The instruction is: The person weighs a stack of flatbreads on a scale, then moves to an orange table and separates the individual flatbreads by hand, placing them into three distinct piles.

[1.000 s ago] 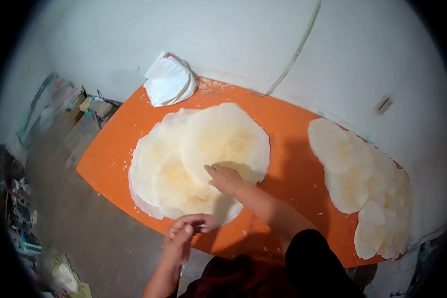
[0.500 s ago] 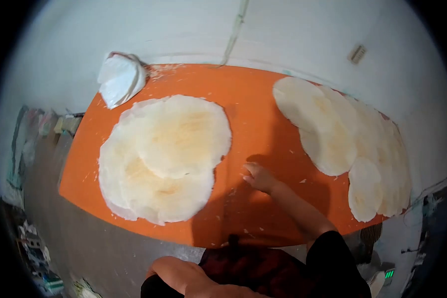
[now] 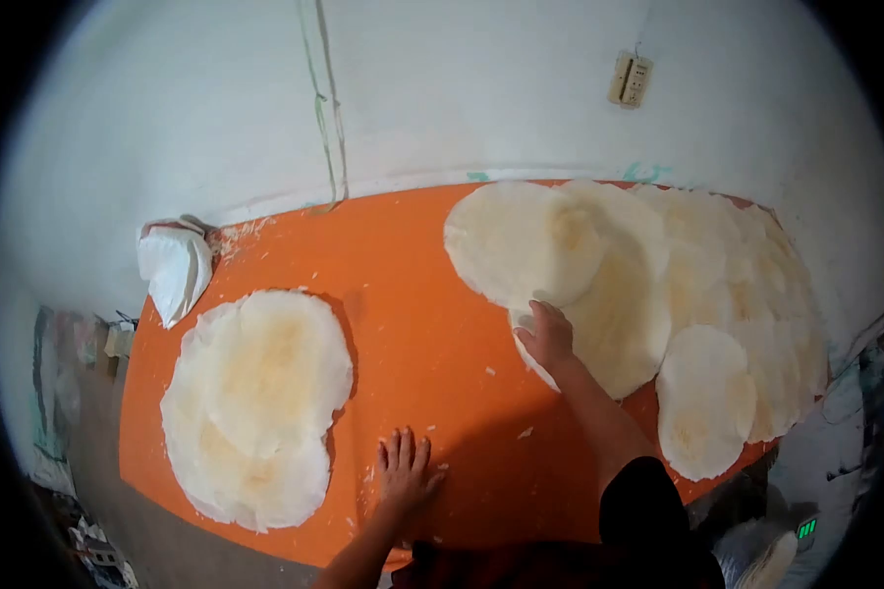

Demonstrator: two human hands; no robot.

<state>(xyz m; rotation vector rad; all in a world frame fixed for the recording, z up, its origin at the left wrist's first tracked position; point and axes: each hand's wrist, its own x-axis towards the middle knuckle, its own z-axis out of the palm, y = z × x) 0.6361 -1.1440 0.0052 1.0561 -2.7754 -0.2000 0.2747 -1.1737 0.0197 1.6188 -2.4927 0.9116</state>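
My left hand (image 3: 406, 478) lies flat on the orange tabletop near its front edge, fingers spread and nothing in them. My right hand (image 3: 550, 337) is over the left side of a thin round flatbread sheet (image 3: 619, 324), thumb apart from the fingers. Its fingertips reach the lower rim of another pale round sheet (image 3: 511, 240), which overlaps the first. To the left of my left hand sits a pile of similar browned flatbread sheets (image 3: 260, 393).
More overlapping sheets (image 3: 786, 344) cover the right end of the orange table (image 3: 403, 294). A white plastic bag (image 3: 175, 265) stands at the back left corner. The wall behind carries a socket (image 3: 630, 80) and a hanging cord (image 3: 329, 108).
My right hand has moved right and away from me to the flatbread sheets. My left hand has come forward onto the table. The view has turned toward the right.
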